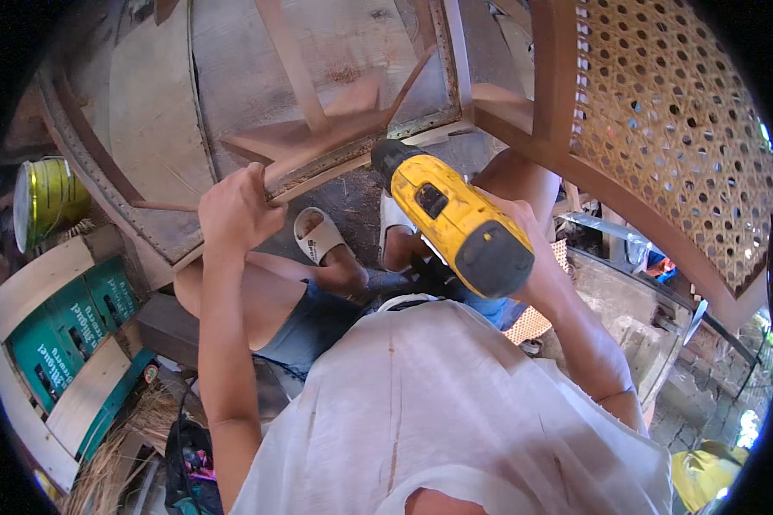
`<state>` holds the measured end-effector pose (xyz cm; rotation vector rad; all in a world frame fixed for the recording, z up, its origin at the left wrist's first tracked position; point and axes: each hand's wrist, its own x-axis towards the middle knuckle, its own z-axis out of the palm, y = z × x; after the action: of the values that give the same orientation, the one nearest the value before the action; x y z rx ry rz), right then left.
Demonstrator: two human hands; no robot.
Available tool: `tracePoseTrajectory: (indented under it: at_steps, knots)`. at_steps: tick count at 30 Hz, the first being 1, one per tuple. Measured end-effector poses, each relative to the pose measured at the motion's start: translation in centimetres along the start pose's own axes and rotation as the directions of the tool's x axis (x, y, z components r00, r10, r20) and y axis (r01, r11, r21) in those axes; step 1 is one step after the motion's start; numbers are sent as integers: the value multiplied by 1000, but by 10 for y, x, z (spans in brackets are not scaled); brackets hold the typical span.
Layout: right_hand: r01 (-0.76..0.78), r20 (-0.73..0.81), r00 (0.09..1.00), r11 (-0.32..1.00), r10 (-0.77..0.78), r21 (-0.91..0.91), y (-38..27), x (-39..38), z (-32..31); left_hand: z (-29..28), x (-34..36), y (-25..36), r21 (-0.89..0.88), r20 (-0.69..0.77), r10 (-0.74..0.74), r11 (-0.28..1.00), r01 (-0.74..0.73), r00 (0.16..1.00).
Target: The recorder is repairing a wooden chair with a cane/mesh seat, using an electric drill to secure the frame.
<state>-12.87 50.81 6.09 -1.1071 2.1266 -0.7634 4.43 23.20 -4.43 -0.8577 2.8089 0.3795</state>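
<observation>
My right hand (526,227) is wrapped round the handle of a yellow and black cordless drill (455,210), whose body hides most of the fingers. The drill's black chuck meets the near rail of a wooden furniture frame (335,161) in this view; whether a bit touches the wood cannot be made out. On the left, my left hand (242,209) is closed over the same near rail, with the knuckles up. Brown slats cross inside the frame, and a dark strip with small marks runs along its inner edge.
A woven cane panel (670,129) in a brown wooden frame rises at the right. Green crates (69,322) and pale boards stand at the left, below a yellow bucket (56,202). My feet in white slides (318,236) are beneath the rail. Dry straw (116,455) lies lower left.
</observation>
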Motion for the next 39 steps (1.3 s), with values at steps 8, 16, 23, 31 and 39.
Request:
tracePoseTrajectory:
  at_steps: [8, 16, 23, 31, 39]
  knots:
    - [27, -7, 1000, 1000, -28, -14, 0, -27, -5, 0, 0, 4, 77, 33, -40, 996, 38, 999]
    - [121, -92, 988, 992, -123, -36, 6, -96, -24, -4, 10, 0, -622, 18, 23, 783, -7, 1000]
    - [-92, -66, 987, 857, 145, 507, 83, -165, 23, -8, 48, 42, -619, -61, 157, 769, -161, 986]
    - [36, -236, 966, 848, 106, 528, 117, -169, 50, -10, 94, 117, -340, -8, 69, 938, -67, 998]
    - [-268, 96, 907, 386, 410, 883, 64, -123, 25, -36, 49, 15, -675, -73, 41, 733, -80, 997]
